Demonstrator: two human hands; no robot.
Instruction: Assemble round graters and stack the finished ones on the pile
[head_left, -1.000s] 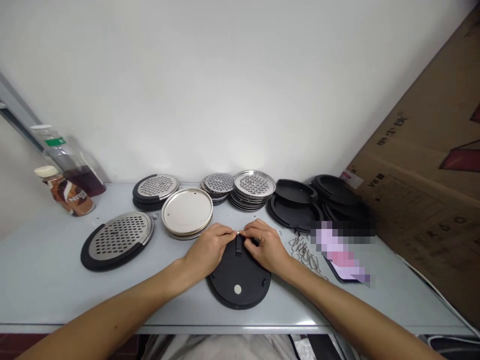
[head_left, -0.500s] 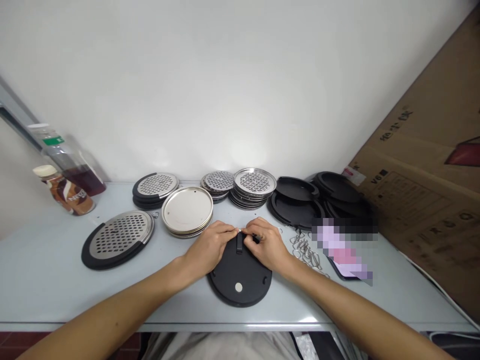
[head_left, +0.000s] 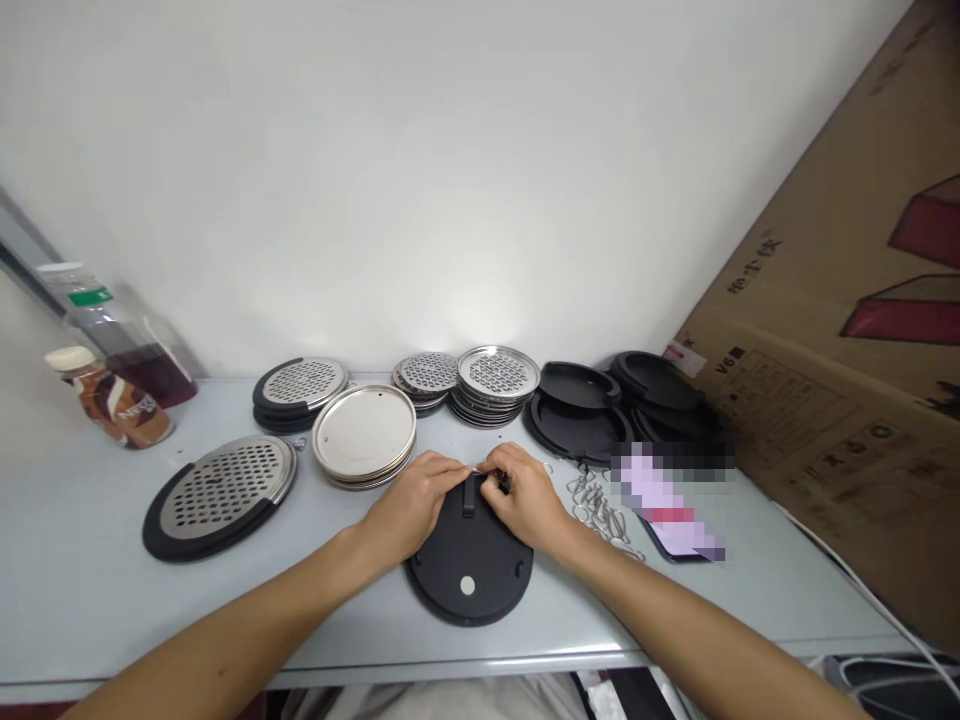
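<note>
Only the camera's view has moved since the earlier frame; items now sit slightly further left. Black disc (head_left: pixel 466 548) lies at lower centre of frame. Left hand (head_left: pixel 417 502) and right hand (head_left: pixel 525 500), fingers curled nearly closed, both pinch a small metal piece (head_left: pixel 475 469) at its upper edge; shape unclear. Wire clips (head_left: pixel 600 512) lie right of centre.

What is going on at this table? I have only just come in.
A person's left hand and right hand meet at a small shiny metal piece, too hidden to identify, at the far edge of a round black disc lying on a pale grey table. To the left are a round perforated metal plate with a partial black rim and a stack of plain pale metal discs; to the right lie loose silvery wire loops.
</note>
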